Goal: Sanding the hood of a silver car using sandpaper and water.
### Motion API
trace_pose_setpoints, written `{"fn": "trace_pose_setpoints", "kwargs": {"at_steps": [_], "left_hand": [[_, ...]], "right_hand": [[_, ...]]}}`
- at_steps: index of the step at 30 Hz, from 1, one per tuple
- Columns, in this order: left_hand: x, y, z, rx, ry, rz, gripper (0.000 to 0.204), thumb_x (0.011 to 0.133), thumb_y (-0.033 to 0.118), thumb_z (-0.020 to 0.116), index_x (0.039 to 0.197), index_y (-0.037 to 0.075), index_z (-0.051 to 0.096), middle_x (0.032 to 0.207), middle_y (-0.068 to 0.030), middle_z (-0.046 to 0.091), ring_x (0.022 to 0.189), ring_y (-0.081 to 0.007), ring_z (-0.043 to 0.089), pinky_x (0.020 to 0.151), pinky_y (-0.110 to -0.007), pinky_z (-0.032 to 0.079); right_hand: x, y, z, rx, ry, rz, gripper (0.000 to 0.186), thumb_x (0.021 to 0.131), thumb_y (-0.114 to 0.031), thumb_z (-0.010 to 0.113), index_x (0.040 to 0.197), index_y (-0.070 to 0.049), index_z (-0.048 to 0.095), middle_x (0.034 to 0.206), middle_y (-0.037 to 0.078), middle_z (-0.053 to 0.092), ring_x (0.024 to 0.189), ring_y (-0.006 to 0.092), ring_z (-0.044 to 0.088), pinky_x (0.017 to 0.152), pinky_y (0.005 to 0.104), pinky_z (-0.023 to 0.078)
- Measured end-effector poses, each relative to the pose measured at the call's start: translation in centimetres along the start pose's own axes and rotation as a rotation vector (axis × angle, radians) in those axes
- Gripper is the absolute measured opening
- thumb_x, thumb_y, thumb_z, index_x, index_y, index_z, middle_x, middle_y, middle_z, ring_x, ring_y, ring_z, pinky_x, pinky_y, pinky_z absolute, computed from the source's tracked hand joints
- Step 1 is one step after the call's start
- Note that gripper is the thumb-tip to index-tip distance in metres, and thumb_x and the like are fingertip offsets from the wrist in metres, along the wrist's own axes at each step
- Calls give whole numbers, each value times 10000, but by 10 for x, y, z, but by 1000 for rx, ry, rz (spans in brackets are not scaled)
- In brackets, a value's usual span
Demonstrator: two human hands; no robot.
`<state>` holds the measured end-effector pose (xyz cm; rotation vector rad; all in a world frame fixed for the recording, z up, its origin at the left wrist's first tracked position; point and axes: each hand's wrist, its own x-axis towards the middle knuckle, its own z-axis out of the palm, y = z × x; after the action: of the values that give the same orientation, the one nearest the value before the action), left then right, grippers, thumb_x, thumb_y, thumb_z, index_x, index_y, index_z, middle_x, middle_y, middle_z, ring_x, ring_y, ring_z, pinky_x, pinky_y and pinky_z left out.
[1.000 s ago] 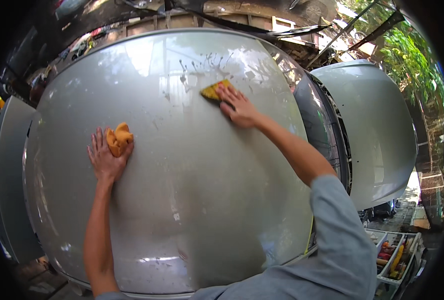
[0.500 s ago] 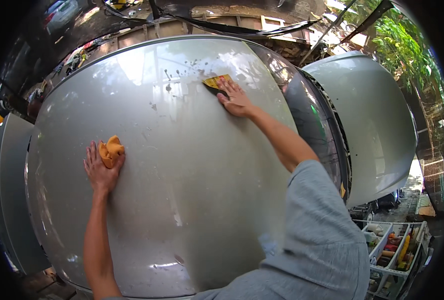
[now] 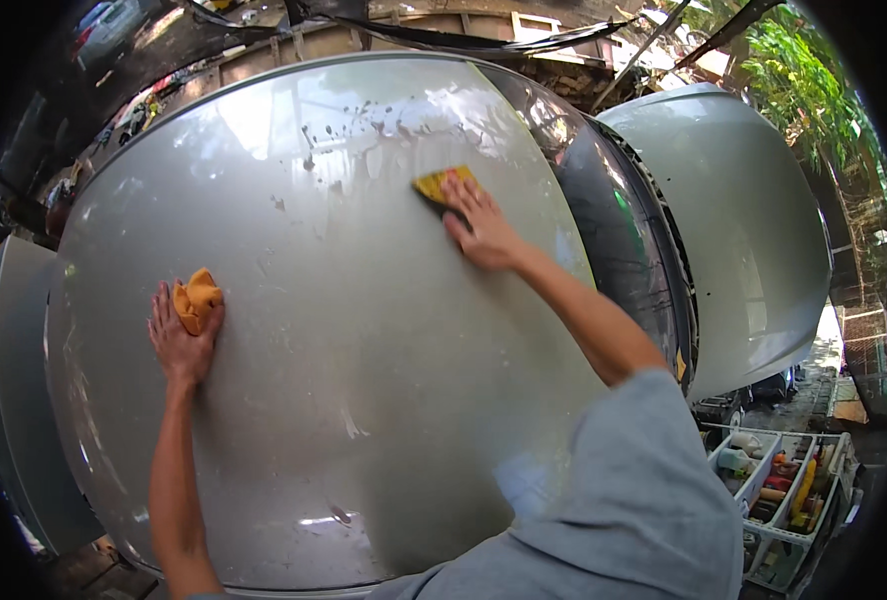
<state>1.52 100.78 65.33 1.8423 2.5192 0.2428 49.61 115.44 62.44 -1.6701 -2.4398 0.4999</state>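
Note:
My right hand (image 3: 484, 228) presses a piece of yellow-and-black sandpaper (image 3: 436, 183) against the silver car roof (image 3: 294, 390). The fingers lie over the sheet, and part of its printed yellow side shows beyond them. Farther left on the same panel, my left hand (image 3: 184, 345) rests with its fingers spread, an orange cloth (image 3: 199, 298) bunched between thumb and fingers. Dark wet spots (image 3: 309, 160) and droplets dot the roof's far part, beyond the sandpaper.
Right of the roof are the dark windshield (image 3: 619, 215) and the silver hood (image 3: 729, 230). At the lower right stands a white divided cart (image 3: 779, 535) with bottles and tools. Another grey car panel (image 3: 24, 400) borders the left. Wooden boards (image 3: 354, 38) lie beyond the far edge.
The sandpaper under my right hand has slid nearer to me and to the right over the roof. My left hand and the cloth stay at about the same spot. The view has shifted slightly.

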Motion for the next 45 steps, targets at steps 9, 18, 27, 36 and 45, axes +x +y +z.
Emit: {"fn": "trace_pose_setpoints", "kwargs": {"at_steps": [9, 18, 27, 36, 45], "left_hand": [[18, 16, 6, 5, 12, 29, 899, 809, 648, 623, 1513, 178, 319, 1585, -85, 260, 1478, -295, 187, 1197, -499, 111], [8, 3, 0, -16, 64, 42, 884, 816, 634, 626, 1515, 191, 317, 1590, -72, 251, 1478, -291, 191, 1192, -520, 110], [2, -20, 2, 16, 86, 12, 871, 826, 627, 623, 1511, 180, 325, 1588, -78, 256, 1478, -301, 188, 1193, -509, 113], [14, 0, 8, 18, 12, 39, 874, 838, 655, 584, 1514, 168, 320, 1586, -71, 263, 1479, -285, 186, 1194, -482, 122], [21, 7, 19, 0, 68, 57, 889, 824, 669, 589, 1518, 187, 312, 1585, -74, 262, 1478, -290, 191, 1194, -509, 105]], "right_hand": [[50, 55, -17, 42, 54, 151, 649, 1022, -457, 264, 1557, -114, 135, 1628, 108, 96, 1500, 310, 75, 1210, 420, 58], [15, 66, -26, 60, -29, -56, 662, 1014, -431, 322, 1556, -98, 139, 1625, 129, 89, 1496, 321, 93, 1208, 446, 64], [-86, -1, -1, -20, -23, -104, 654, 1016, -406, 322, 1555, -87, 134, 1625, 128, 97, 1494, 328, 104, 1205, 448, 75], [14, 42, -2, 1, 135, 110, 662, 1011, -388, 372, 1553, -85, 144, 1627, 117, 97, 1494, 328, 101, 1206, 441, 73], [19, 66, -23, -31, 74, 156, 657, 1012, -398, 349, 1554, -93, 137, 1625, 126, 93, 1491, 344, 96, 1203, 458, 92]]}}
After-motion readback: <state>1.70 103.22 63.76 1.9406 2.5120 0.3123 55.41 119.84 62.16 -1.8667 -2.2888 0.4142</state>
